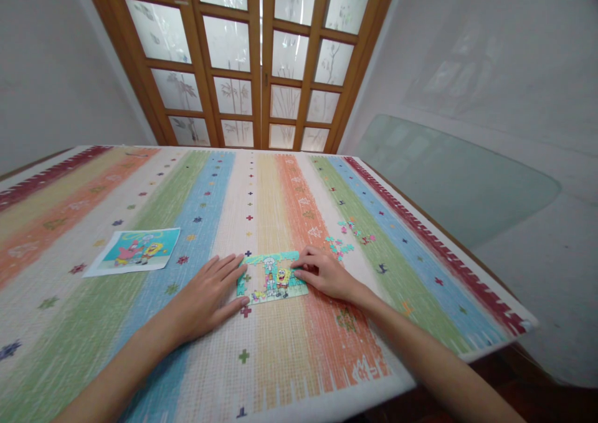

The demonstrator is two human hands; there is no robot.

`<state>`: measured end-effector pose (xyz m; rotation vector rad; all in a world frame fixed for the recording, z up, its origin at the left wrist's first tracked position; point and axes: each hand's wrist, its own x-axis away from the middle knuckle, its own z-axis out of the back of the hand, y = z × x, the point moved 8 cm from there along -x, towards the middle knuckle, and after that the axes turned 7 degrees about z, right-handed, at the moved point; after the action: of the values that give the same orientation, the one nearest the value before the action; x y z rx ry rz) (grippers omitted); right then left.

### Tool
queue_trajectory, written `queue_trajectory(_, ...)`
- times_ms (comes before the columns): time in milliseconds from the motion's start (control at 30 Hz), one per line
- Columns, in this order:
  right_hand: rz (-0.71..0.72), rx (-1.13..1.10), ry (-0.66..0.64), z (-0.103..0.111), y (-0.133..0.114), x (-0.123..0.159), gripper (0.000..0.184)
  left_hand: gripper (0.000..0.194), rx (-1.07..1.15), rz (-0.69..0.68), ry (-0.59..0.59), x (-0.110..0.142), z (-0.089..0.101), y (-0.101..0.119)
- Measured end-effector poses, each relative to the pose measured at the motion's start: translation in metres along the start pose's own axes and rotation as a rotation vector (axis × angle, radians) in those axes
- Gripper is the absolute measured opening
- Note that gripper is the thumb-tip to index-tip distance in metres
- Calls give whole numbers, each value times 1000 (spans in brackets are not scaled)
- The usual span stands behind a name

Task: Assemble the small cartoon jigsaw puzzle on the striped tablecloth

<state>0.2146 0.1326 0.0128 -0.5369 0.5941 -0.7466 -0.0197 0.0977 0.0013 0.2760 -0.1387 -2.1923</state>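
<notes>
A partly assembled cartoon jigsaw puzzle (270,286) lies on the striped tablecloth. Its border and middle figures are joined, and the cloth shows through gaps in it. My left hand (210,292) rests flat with fingers spread, its fingertips and thumb touching the puzzle's left edge. At the right edge, thumb and forefinger of my right hand (324,273) are pinched together over a small puzzle piece, mostly hidden by the fingers. Loose puzzle pieces (339,247) lie scattered beyond my right hand.
A printed reference picture (140,250) with the cartoon figures lies to the left on the tablecloth (280,348). Wooden doors with glass panes (233,93) stand behind the table. A pale green glass-like panel (448,174) is by the right wall, past the table's edge.
</notes>
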Motion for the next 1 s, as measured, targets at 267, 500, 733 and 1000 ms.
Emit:
queue_trajectory(267, 5, 21, 17, 1, -1, 0, 7, 58, 5, -3, 2, 0, -2, -2)
queue_trajectory(500, 44, 77, 24, 1, -2, -1, 9, 59, 2, -8, -4, 0, -2, -2)
queue_trajectory(733, 48, 89, 34, 1, -4, 0, 10, 56, 30, -10, 22, 1, 0, -2)
queue_trajectory(1000, 113, 170, 19, 1, -8, 0, 10, 57, 26, -6, 22, 1, -1, -2)
